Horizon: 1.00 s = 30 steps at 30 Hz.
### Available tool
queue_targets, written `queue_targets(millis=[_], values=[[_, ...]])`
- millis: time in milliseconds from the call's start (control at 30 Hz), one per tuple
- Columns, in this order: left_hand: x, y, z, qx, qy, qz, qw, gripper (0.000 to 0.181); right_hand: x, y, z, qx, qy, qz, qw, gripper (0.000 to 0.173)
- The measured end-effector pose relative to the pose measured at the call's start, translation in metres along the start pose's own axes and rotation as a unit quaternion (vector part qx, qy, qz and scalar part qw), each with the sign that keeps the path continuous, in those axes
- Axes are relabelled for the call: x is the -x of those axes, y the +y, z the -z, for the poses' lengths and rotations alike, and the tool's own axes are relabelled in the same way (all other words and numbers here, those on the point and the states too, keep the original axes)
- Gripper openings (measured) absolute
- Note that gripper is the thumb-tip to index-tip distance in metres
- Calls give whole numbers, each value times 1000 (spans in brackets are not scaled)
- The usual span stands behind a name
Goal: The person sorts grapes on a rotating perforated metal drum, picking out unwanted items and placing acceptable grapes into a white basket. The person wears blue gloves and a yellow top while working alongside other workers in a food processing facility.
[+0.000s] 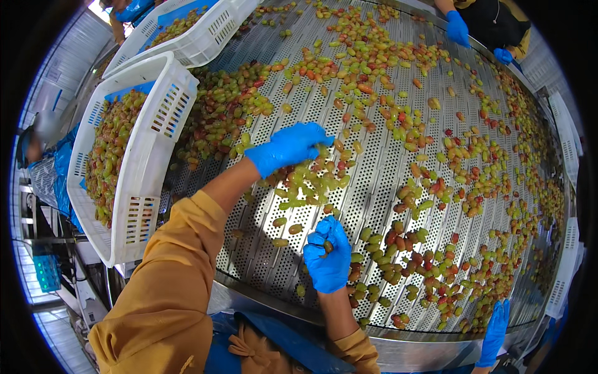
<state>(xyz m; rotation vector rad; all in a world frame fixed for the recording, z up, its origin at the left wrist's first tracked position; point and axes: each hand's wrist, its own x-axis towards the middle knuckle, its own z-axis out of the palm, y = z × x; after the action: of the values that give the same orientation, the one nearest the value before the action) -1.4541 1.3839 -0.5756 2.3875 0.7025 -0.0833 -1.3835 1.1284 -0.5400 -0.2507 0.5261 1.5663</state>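
Over a perforated metal conveyor (280, 255) strewn with green and red grapes (310, 184), my left hand (292, 144), in a blue glove, reaches out palm down. Its index finger and thumb are apart, and no grape shows between them; its palm is hidden. Nearer my body, my right hand (328, 257), also blue-gloved, is turned palm up with curled fingers around a dark grape (328, 246). Loose grapes lie on the belt on both sides of my right hand, with a thicker heap of grapes (219, 110) beyond my left forearm.
White plastic crates of grapes (163, 103) (205, 46) stand along the left side. A metal rim (397, 343) edges the conveyor near me. Co-workers' gloved hands are at the far edge (458, 29) and lower right (494, 334). White crates (563, 271) line the right side.
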Motion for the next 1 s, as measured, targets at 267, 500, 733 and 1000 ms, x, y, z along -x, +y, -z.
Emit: queue_targets(millis=[267, 500, 733, 1000], values=[[108, -7, 5, 178, 24, 27, 983, 56, -12, 17, -5, -16, 5, -2, 1000, 12], [126, -171, 51, -23, 275, 284, 918, 54, -23, 32, 4, -15, -6, -14, 1000, 13], [126, -184, 39, 26, 236, 249, 939, 55, -31, 48, -6, -12, 66, 1, 998, 11], [176, -114, 1, 76, 101, 136, 983, 64, -45, 66, 4, -46, -7, -18, 999, 11]])
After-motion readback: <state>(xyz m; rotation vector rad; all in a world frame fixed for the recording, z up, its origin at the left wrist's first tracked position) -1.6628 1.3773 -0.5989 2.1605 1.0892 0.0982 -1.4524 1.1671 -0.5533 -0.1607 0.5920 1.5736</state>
